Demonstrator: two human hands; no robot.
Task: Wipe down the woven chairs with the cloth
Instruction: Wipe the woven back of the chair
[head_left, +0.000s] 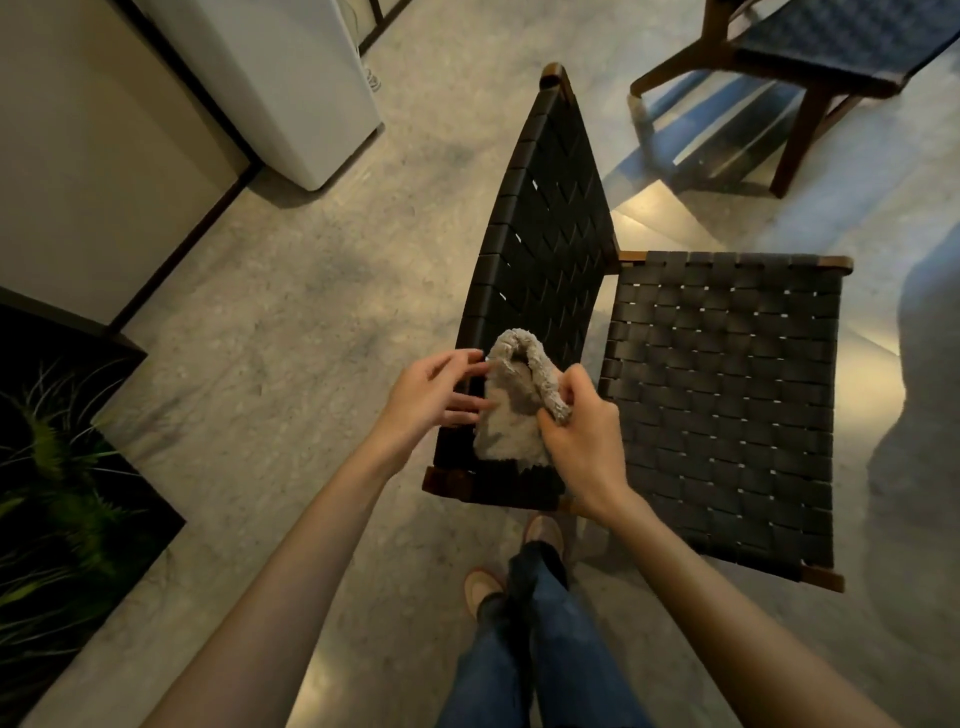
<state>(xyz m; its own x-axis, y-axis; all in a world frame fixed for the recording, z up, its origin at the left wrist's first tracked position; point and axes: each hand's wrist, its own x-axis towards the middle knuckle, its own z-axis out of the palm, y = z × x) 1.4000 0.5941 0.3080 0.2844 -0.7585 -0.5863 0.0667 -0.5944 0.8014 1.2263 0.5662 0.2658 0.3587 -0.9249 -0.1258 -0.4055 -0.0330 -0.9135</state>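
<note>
A black woven chair (722, 395) with a wooden frame stands below me, its backrest (545, 234) on the left and its seat on the right. A fluffy grey cloth (511, 415) lies folded against the near end of the backrest. My right hand (582, 436) pinches the cloth's folded right edge. My left hand (436, 395) has its fingers straight, touching the cloth's left side.
A second woven chair (831, 57) with wooden legs stands at the top right. A white appliance (291, 88) and a wall panel are at the top left. A dark planter with green leaves (57, 467) is at the left. My legs and shoes (519, 571) are below the chair.
</note>
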